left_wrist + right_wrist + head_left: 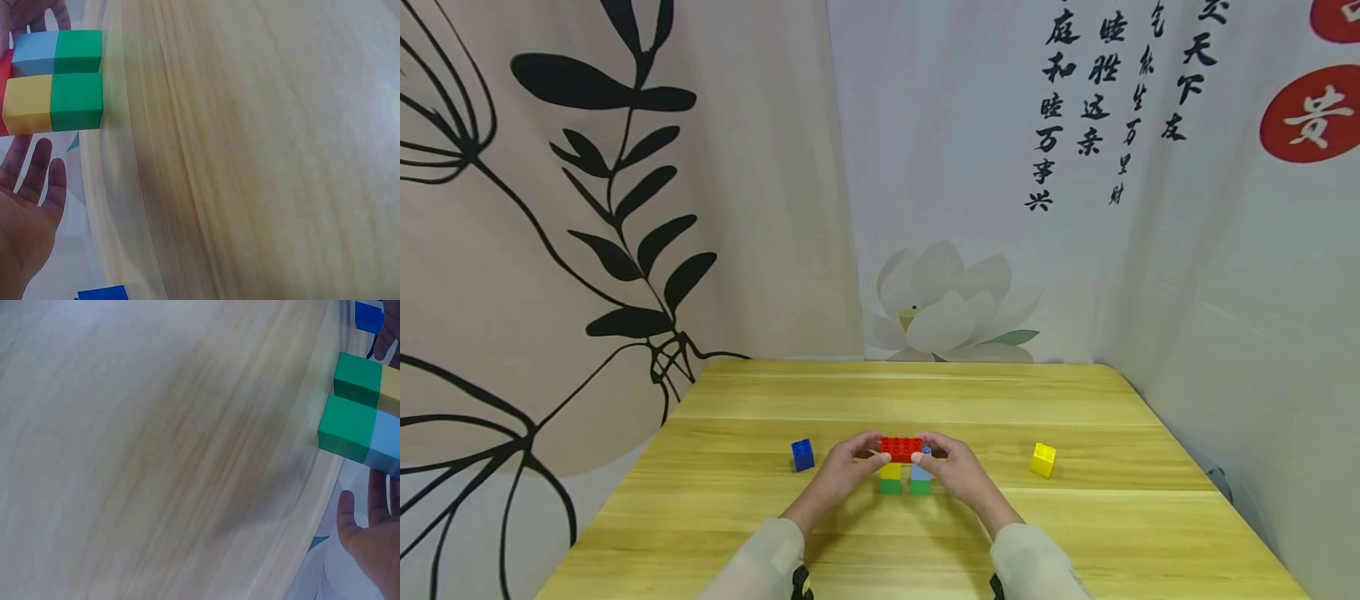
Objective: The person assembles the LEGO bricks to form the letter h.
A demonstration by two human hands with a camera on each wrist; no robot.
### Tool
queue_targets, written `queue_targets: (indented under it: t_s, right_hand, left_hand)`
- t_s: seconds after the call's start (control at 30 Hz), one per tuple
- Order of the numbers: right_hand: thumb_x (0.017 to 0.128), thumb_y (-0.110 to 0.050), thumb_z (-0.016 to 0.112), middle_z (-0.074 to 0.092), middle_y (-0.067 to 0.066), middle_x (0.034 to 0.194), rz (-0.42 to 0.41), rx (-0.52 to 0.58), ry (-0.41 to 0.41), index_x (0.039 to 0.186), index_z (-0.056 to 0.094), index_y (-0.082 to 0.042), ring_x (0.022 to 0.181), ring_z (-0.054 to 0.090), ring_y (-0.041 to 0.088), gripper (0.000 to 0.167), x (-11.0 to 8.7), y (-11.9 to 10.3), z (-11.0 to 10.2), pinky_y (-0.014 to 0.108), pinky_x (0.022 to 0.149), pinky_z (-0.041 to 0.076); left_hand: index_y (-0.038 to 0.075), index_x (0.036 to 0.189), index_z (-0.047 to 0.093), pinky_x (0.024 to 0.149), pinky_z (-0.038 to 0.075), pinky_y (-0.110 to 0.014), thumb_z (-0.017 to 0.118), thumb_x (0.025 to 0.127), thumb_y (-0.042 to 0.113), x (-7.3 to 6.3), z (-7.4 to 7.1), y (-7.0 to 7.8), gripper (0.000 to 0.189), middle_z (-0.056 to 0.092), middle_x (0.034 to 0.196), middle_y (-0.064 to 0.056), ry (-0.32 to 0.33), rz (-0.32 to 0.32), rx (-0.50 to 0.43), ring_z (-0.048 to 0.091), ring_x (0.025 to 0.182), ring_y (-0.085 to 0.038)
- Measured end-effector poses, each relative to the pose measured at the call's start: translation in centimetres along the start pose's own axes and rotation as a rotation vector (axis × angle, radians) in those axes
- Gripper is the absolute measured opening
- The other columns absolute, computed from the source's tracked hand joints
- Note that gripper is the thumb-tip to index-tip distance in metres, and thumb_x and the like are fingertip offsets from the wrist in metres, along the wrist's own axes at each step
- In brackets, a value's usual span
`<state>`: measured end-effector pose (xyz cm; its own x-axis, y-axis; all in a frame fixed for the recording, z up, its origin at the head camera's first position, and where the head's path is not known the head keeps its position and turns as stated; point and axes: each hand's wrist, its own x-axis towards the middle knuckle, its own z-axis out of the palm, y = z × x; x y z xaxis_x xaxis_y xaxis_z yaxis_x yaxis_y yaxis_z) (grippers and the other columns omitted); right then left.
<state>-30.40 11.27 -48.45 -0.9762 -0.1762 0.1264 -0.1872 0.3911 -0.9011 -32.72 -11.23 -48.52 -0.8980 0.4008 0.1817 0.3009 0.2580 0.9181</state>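
Both left hand [848, 467] and right hand [959, 470] are being used for pinching a red brick [900, 450] above a yellow-on-green stack [891, 480] and a light-blue-on-green stack [921, 481]. The red brick is being flanked by a blue brick [802, 456] leftward and a yellow brick [1042, 460] farther rightward.

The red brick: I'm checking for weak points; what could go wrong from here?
The red brick might seat crooked: part of the light-blue brick shows beyond its right end. The yellow brick belongs to a separate stack, so uneven pressure from the left hand or right hand could tip either.
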Motion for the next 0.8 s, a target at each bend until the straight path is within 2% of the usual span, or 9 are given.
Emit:
queue_targets:
  t_s: [0.1,0.17,0.23,0.47,0.6,0.8]
  right_hand:
    - [0.099,-0.030,0.064,0.065,0.010,0.118,-0.005,-0.003,0.002,0.131,0.062,-0.007,0.104,0.060,0.025,0.040,0.0,0.0,0.0,0.045,0.090,0.051]
    - [0.099,-0.030,0.063,0.065,0.010,0.118,-0.006,-0.005,0.002,0.131,0.062,-0.007,0.104,0.060,0.025,0.039,0.0,0.1,0.1,0.045,0.090,0.051]
    - [0.099,-0.029,0.063,0.065,0.009,0.118,-0.006,-0.006,0.004,0.131,0.062,-0.007,0.104,0.060,0.025,0.039,0.0,0.1,0.1,0.045,0.090,0.051]
    - [0.099,-0.030,0.063,0.065,0.009,0.117,-0.004,-0.002,0.008,0.130,0.062,-0.008,0.104,0.060,0.024,0.038,0.0,0.0,0.1,0.045,0.089,0.051]
    - [0.099,-0.030,0.064,0.065,0.008,0.116,0.003,-0.008,0.012,0.130,0.063,-0.009,0.103,0.059,0.024,0.038,0.0,0.1,0.1,0.044,0.089,0.051]
    - [0.098,-0.030,0.064,0.065,0.006,0.115,0.006,-0.001,0.014,0.130,0.063,-0.009,0.104,0.059,0.024,0.037,0.0,0.0,0.1,0.044,0.089,0.051]
  left_hand:
    - [0.005,0.129,0.061,0.087,0.053,-0.049,0.063,0.099,0.022,-0.6,-0.2,1.4,0.035,0.064,0.114,-0.012,-0.005,0.005,0.001,0.058,0.104,-0.030]
    - [0.005,0.130,0.060,0.088,0.053,-0.049,0.063,0.099,0.022,-0.7,-0.2,1.6,0.035,0.064,0.114,-0.012,-0.005,0.001,0.002,0.058,0.104,-0.030]
    - [0.005,0.130,0.060,0.088,0.053,-0.049,0.064,0.099,0.022,-0.6,-0.1,1.2,0.036,0.064,0.115,-0.012,-0.003,-0.003,-0.001,0.058,0.104,-0.030]
    - [0.013,0.132,0.061,0.085,0.054,-0.041,0.066,0.097,0.031,0.8,0.1,-1.7,0.041,0.065,0.116,-0.005,0.006,-0.029,0.012,0.058,0.105,-0.025]
    - [0.014,0.132,0.062,0.084,0.053,-0.038,0.068,0.095,0.036,1.0,0.0,-1.9,0.044,0.066,0.115,-0.002,-0.002,-0.033,0.023,0.057,0.104,-0.023]
    - [0.013,0.130,0.063,0.085,0.053,-0.039,0.070,0.094,0.033,1.0,-0.2,-1.7,0.042,0.066,0.114,-0.002,-0.012,-0.034,0.031,0.057,0.105,-0.023]
